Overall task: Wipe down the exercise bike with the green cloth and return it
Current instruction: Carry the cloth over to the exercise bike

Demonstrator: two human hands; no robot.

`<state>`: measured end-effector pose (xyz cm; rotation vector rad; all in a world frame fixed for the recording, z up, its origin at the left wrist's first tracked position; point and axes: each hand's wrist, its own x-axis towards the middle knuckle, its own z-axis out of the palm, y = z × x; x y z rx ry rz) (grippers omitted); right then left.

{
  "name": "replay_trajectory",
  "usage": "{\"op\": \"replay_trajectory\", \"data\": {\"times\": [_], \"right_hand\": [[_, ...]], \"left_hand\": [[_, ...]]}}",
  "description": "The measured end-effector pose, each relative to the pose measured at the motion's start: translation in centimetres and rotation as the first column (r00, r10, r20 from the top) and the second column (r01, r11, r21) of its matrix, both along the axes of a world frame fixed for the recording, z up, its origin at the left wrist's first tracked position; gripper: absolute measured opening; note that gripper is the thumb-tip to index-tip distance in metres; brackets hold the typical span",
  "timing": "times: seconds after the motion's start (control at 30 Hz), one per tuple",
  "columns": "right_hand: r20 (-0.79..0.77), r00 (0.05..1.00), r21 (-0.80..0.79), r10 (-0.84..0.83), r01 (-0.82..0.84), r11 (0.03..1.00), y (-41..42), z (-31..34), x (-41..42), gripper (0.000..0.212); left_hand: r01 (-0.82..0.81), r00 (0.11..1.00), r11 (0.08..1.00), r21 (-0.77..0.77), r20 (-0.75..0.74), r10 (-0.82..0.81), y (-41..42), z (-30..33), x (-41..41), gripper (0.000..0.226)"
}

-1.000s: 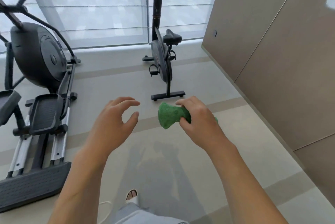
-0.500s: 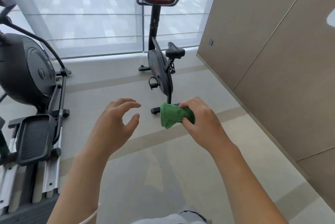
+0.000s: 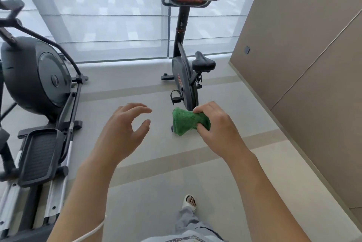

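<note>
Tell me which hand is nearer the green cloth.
Right. The right hand grips the green cloth with its fingers; the left hand is empty, apart to the cloth's left.

Bare forearms [image 3: 94,192], grey trousers [image 3: 188,226], white slipper [image 3: 189,205]

Only one view is given, taken from the person's head. It is directed forward and down over both forearms, which are seen close. The exercise bike [image 3: 184,77] is seen farther ahead before the window [image 3: 109,16], and the floor [image 3: 152,192] is seen below.
</note>
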<state>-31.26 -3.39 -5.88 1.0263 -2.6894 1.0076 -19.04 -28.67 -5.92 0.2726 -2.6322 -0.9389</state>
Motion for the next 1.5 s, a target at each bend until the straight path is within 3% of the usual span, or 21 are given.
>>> {"op": "replay_trajectory", "data": {"times": [0.47,0.77,1.2,1.5], "right_hand": [[0.011,1.000,-0.071,0.014,-0.013,0.997,3.5,-0.7,-21.5,0.038],[0.055,0.998,-0.106,-0.014,0.020,0.994,3.5,-2.0,-28.6,0.038],[0.088,0.996,-0.058,-0.017,0.022,0.998,-5.5,-2.2,-40.4,0.042],[0.177,0.976,0.012,-0.128,0.128,0.992,-12.2,-3.7,-48.4,0.043]], "left_hand": [[0.028,0.998,0.999,-0.019,0.058,-0.027,5.6,0.4,-21.0,0.030],[0.169,0.980,0.985,-0.017,0.105,-0.167,7.3,0.1,-31.2,0.065],[0.323,0.946,0.944,-0.072,0.049,-0.320,-1.4,-2.5,-47.9,0.041],[0.393,0.918,0.918,-0.044,-0.041,-0.395,-9.3,-4.0,-57.0,0.033]]}}
